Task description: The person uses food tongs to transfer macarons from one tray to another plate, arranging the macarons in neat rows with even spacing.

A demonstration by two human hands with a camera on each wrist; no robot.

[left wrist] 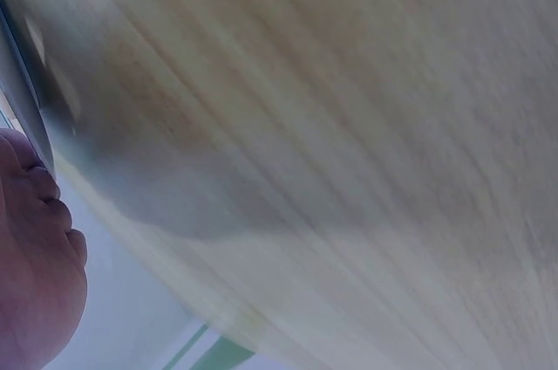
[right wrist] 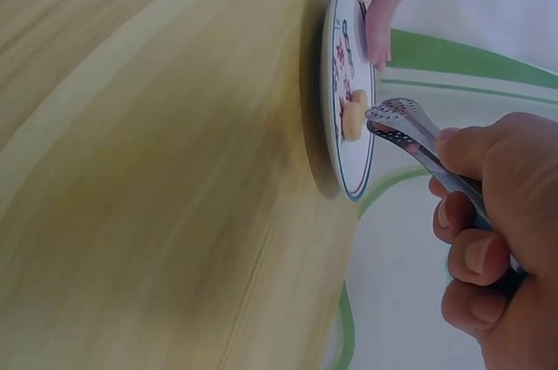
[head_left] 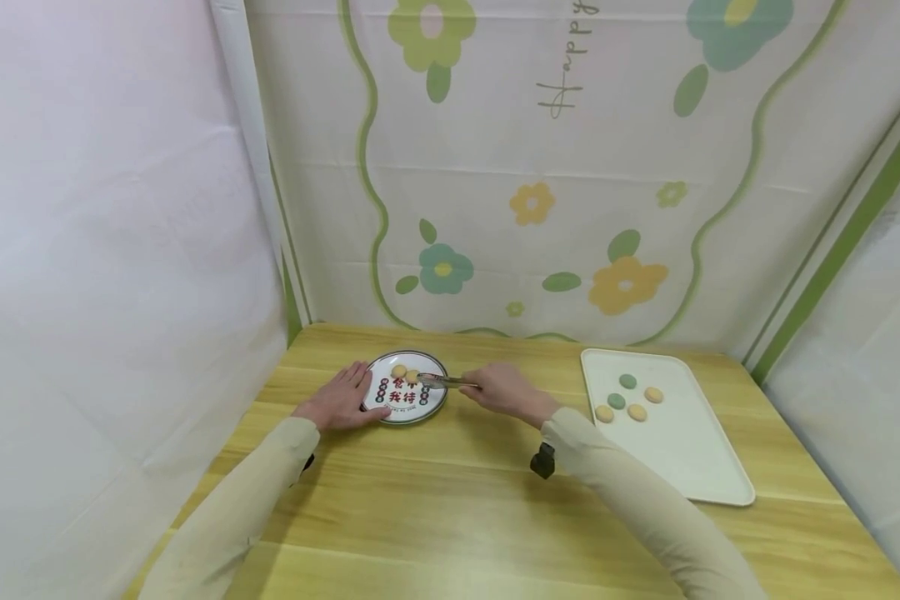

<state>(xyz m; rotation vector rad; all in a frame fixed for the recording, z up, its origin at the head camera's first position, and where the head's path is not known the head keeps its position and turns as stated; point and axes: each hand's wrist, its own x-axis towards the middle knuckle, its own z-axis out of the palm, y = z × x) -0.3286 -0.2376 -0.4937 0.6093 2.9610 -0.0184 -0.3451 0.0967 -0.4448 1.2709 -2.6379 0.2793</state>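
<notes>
A round white plate (head_left: 375, 373) with a dark rim and red lettering lies at the back left of the table. Two round tan cookies (right wrist: 352, 120) sit side by side on it. My left hand (head_left: 339, 400) rests against the plate's left edge, fingers extended, thumb lying over the near rim. On the other side, my right hand (head_left: 504, 390) grips metal tongs (right wrist: 423, 145) by their handles. Their perforated heads stand slightly apart, tips right beside the cookies, with nothing showing between them. Only part of the left hand appears in the left wrist view.
To the right lies a white rectangular tray (head_left: 682, 450) bearing several tan and green cookies (head_left: 637, 412). The wooden table (head_left: 420, 508) meets a flower-patterned curtain (head_left: 525, 275) at the back. White fabric walls (head_left: 120, 292) close off both sides.
</notes>
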